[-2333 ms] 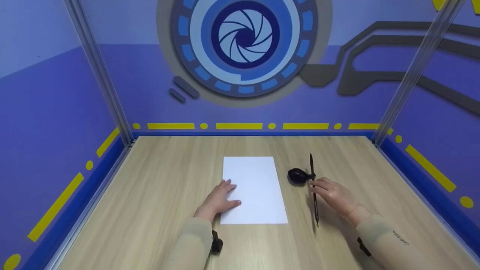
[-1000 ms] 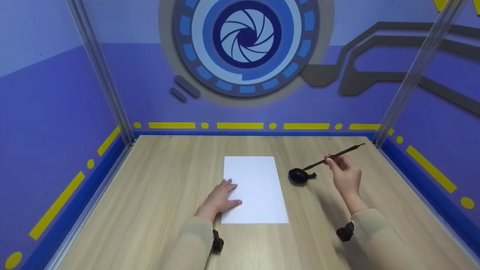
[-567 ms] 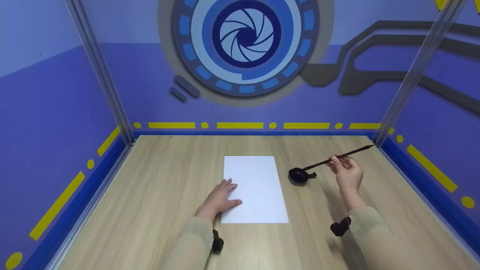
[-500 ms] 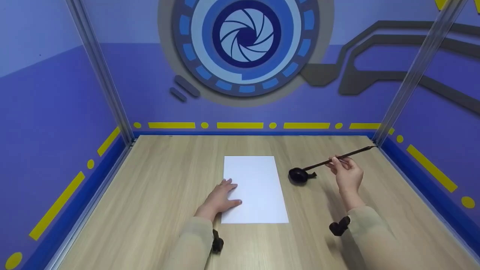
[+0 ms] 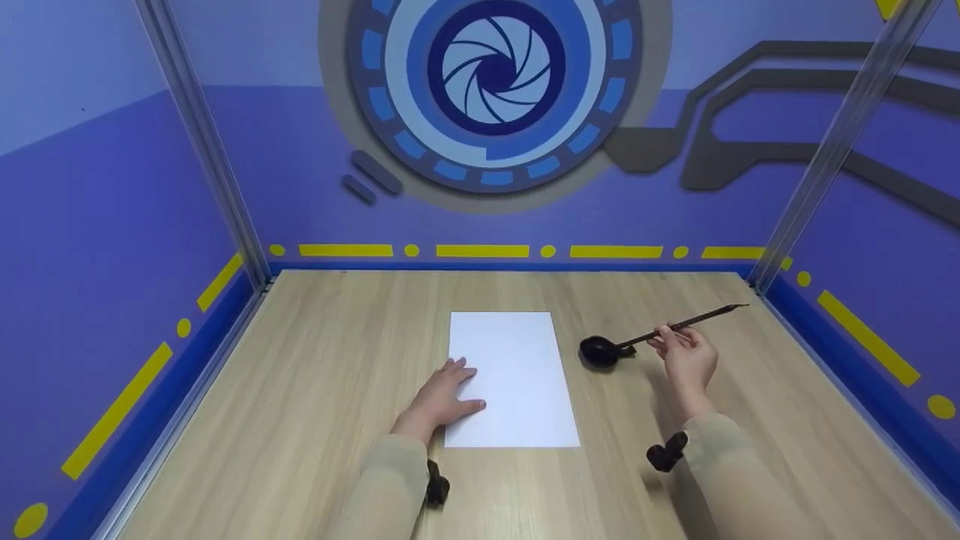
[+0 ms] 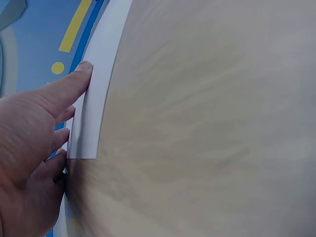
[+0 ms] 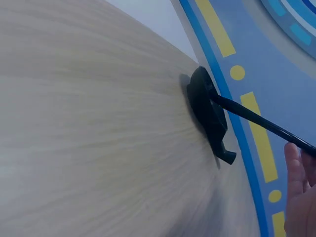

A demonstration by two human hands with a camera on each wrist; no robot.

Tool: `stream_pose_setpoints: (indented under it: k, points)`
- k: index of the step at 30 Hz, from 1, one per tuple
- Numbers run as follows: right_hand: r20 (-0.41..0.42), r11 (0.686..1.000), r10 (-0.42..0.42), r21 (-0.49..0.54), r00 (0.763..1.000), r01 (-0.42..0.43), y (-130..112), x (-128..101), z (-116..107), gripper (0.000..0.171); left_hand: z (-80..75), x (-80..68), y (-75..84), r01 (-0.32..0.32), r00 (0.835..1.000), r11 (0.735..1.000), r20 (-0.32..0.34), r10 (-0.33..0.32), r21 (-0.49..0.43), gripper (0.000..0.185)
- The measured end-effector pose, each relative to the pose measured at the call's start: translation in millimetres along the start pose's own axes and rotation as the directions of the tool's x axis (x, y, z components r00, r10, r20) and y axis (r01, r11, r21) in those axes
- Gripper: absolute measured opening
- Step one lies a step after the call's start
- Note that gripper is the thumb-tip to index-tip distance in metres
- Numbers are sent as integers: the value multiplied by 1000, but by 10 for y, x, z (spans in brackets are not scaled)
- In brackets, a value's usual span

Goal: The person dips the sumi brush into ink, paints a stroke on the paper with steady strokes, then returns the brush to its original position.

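A white sheet of paper [image 5: 511, 379] lies on the wooden table [image 5: 315, 390]. My left hand [image 5: 442, 397] rests flat on the sheet's lower left edge, fingers straight [image 6: 74, 84]. My right hand [image 5: 682, 358] pinches a thin dark brush [image 5: 686, 324] that slants up to the right. The brush's lower tip sits in a small black ink dish [image 5: 600, 351], which stands just right of the paper. In the right wrist view the brush [image 7: 256, 121] enters the dish [image 7: 210, 113].
Purple walls with yellow dashes enclose the table on three sides. Metal posts [image 5: 832, 150] stand at the back corners. Bare wood lies left of the paper and in front of both hands.
My right hand took the brush up off the table, swung it to slant right, and has now lowered its tip into the ink dish. The left hand has stayed on the paper.
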State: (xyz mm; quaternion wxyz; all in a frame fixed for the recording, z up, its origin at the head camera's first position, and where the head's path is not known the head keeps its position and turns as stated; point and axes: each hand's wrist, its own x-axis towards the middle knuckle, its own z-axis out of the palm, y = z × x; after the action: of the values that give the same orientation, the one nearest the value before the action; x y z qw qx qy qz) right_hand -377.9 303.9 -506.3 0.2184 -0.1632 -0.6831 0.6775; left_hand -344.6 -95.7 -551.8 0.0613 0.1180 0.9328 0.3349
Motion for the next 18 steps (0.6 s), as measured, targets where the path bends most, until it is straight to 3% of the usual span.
stream_pose_setpoints:
  k: [18]
  points:
    - [-15,998,43,-37,999,-43,29,7,-10,32,-17,-4,17,-9,1000,1000,5,9,4,65]
